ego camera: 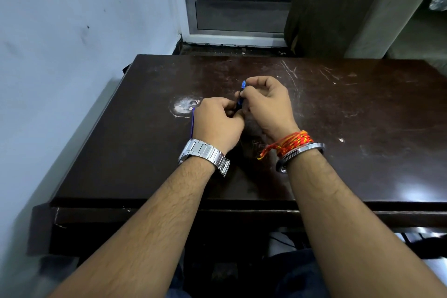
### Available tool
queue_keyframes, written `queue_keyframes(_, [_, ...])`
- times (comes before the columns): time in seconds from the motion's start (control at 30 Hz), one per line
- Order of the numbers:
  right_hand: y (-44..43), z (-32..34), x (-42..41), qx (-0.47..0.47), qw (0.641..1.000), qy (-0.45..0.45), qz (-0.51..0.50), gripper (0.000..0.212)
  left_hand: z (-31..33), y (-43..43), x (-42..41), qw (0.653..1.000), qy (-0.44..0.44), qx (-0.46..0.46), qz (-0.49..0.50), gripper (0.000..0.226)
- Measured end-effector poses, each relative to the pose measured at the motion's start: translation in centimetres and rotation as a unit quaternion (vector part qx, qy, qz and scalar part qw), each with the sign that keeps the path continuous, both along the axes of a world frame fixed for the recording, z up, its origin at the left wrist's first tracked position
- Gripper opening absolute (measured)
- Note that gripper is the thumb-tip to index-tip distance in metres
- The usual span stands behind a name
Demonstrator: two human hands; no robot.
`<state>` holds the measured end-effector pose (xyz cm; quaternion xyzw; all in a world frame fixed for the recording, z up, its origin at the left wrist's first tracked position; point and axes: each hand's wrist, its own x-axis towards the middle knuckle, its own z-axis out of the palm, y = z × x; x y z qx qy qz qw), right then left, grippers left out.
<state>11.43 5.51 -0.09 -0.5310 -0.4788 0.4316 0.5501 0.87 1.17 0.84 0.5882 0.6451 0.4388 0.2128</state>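
Note:
Both of my hands meet over the middle of a dark brown table [338,109]. Between them is a small blue pen-like object [242,88]; its blue tip pokes up above my fingers and most of it is hidden. My right hand [268,104] pinches its upper part with curled fingers. My left hand [217,121] grips its lower part. A thin blue strand [192,123] hangs down beside the left hand's outer edge. I wear a metal watch on the left wrist, red-orange threads and a steel bangle on the right.
A white worn patch [183,106] marks the tabletop just left of my hands. A pale wall [72,55] runs along the table's left side. Behind the table are a metal-framed door [237,7] and a dark curtain [338,7].

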Motion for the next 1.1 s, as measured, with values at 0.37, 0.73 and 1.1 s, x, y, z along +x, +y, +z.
queue_keyframes(0.37, [-0.21, 0.14, -0.14, -0.001, 1.0, -0.009, 0.011, 0.017, -0.08, 0.05, 0.03, 1.0, -0.007, -0.005, 0.0, 0.006])
queue_keyframes(0.73, [-0.25, 0.22, 0.05, -0.013, 1.0, -0.011, 0.007, 0.019, -0.09, 0.12, -0.02, 1.0, -0.005, -0.01, -0.002, 0.006])
queue_keyframes(1.1, [-0.3, 0.43, 0.01, -0.022, 1.0, 0.007, 0.018, 0.015, -0.13, 0.04, 0.09, 1.0, -0.001, -0.006, -0.006, 0.006])
